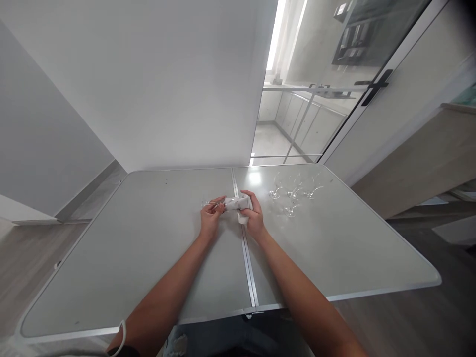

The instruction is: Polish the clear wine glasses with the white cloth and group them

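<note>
Over the middle of the table, a clear stemmed glass [230, 204] lies sideways between my two hands. My left hand [210, 216] is closed around its stem end, with the foot showing past the fingers at the left. My right hand [254, 214] grips a white cloth or tissue [244, 202] at the bowl's mouth. Some of the white material seems to be inside the bowl, and a flap of it hangs below the fingers. Where the right fingertips meet the glass is partly hidden.
Several clear stemmed glasses [293, 192] stand grouped to the right of my hands. The pale folding table [148, 258] has a metal seam [248, 267] down its middle. Beyond its far edge are a white wall [178, 89] and a glass door with a black handle [376, 87].
</note>
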The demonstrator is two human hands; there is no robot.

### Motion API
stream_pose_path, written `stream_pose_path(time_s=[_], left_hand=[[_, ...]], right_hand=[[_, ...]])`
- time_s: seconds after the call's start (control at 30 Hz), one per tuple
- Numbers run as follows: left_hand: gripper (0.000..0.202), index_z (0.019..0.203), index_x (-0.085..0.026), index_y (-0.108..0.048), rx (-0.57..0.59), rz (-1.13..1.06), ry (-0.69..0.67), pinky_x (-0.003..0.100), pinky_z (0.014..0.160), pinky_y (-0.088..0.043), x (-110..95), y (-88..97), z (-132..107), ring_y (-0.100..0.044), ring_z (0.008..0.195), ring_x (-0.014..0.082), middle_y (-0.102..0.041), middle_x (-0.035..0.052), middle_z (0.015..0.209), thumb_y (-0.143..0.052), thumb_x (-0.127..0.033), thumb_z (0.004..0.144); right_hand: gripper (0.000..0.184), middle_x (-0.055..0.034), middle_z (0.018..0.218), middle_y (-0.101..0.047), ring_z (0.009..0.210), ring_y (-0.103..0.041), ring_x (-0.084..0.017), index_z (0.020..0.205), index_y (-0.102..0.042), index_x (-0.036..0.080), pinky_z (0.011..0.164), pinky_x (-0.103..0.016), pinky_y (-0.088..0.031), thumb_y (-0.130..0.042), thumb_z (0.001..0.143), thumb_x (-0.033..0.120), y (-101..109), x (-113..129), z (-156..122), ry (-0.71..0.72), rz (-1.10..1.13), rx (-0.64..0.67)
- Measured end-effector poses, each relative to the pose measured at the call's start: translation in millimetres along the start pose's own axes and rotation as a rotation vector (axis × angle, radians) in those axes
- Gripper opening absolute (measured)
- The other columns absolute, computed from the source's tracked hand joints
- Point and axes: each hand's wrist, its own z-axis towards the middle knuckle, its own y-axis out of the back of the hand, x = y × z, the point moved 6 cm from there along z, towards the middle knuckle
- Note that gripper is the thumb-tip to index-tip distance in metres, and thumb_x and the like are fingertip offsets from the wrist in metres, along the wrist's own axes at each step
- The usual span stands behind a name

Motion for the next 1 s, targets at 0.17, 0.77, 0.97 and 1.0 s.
stream_pose_path(time_s=[0.17, 0.77, 0.97, 1.0], left_hand=[[0.042, 0.108, -0.018, -0.076, 0.02, -0.046, -0.005, 0.038, 0.088, -0.057, -3, -2.2, -1, -0.069, 0.098, 0.0223, -0.069, 0.0145, 0.127, -0.083, -0.043, 0.075], [0.038, 0.103, -0.019, -0.077, 0.04, -0.025, -0.024, 0.034, 0.085, -0.054, -4, -3.3, -2, -0.069, 0.102, 0.0237, -0.069, 0.0145, 0.129, -0.085, -0.042, 0.074], [0.035, 0.099, -0.019, -0.078, 0.028, -0.038, 0.027, 0.034, 0.08, -0.055, -2, -4.5, -3, -0.071, 0.096, 0.0235, -0.068, 0.0146, 0.13, -0.084, -0.043, 0.075], [0.036, 0.102, -0.019, -0.078, 0.035, -0.028, 0.02, 0.033, 0.079, -0.055, -3, -5.1, -3, -0.071, 0.093, 0.0216, -0.069, 0.0144, 0.129, -0.084, -0.043, 0.075]], right_hand=[[0.076, -0.0024, 0.108, -0.061, 0.091, -0.054, -0.021, 0.144, -0.047, 0.029, 0.086, -0.034, -0.044, -0.054, 0.069, 0.015, -10, 6, -2, 0.102, -0.195, 0.102], [0.07, 0.0017, 0.079, -0.054, 0.072, -0.046, -0.016, 0.132, -0.059, 0.028, 0.063, -0.024, -0.035, -0.055, 0.063, 0.014, -8, 5, -1, -0.119, 0.21, 0.074], [0.058, 0.0022, 0.077, -0.052, 0.067, -0.044, -0.015, 0.117, -0.062, 0.026, 0.06, -0.025, -0.034, -0.055, 0.061, 0.015, 2, 1, 1, -0.076, 0.23, -0.069], [0.059, 0.0021, 0.077, -0.052, 0.067, -0.044, -0.015, 0.119, -0.062, 0.026, 0.06, -0.025, -0.034, -0.055, 0.061, 0.016, 1, 0, 1, -0.086, 0.223, -0.052]])
